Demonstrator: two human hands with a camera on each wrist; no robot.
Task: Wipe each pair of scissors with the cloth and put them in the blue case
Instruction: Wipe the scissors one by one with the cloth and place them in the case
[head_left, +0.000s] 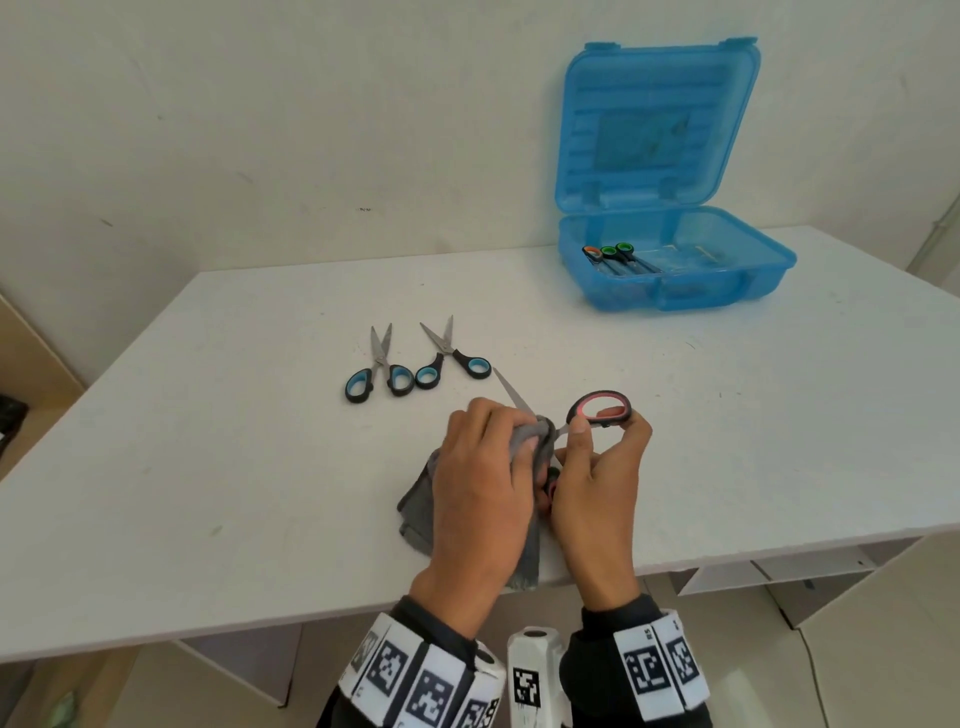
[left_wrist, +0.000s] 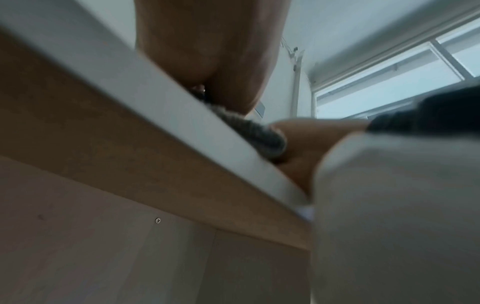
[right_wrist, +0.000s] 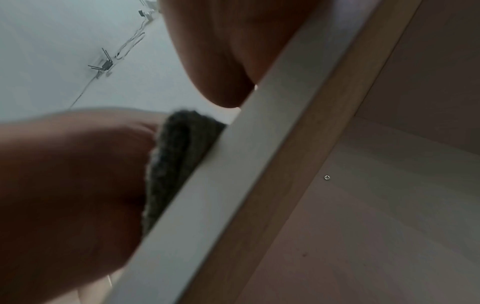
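Room: pale wall behind a white surface (head_left: 260, 467), seen from the head view.
Blue case: open at 1 o'clock on the surface (head_left: 675, 280), lid upright, with scissors already in it (head_left: 615, 258) showing orange and green handle rings.
Waiting scissors: two blue-handled pairs at 11 o'clock from the hands, one (head_left: 382, 371) just beside the other (head_left: 449, 358), both lying flat with blades pointing away.
Red-handled scissors: held above the near edge (head_left: 600, 408), blades apart, one blade tip poking out toward 11 o'clock.
Left hand: its grip (head_left: 483, 478) is curled round the grey cloth (head_left: 421, 509), bunching it about a blade; the rest of the cloth trails on the surface.
Right hand: its grip (head_left: 597, 483) pinches the red handle loop, thumb on the near side and a finger through the loop.
Left wrist view: blurred, from below the surface edge (left_wrist: 182, 115); cloth (left_wrist: 259, 133) hangs over the edge, with the left hand (left_wrist: 207, 51) above it.
Right wrist view: also from below; cloth (right_wrist: 179, 154) against the edge, left hand (right_wrist: 72, 174) at 9 o'clock, right hand (right_wrist: 233, 51) at 12 o'clock. Fingers cannot be made out here.
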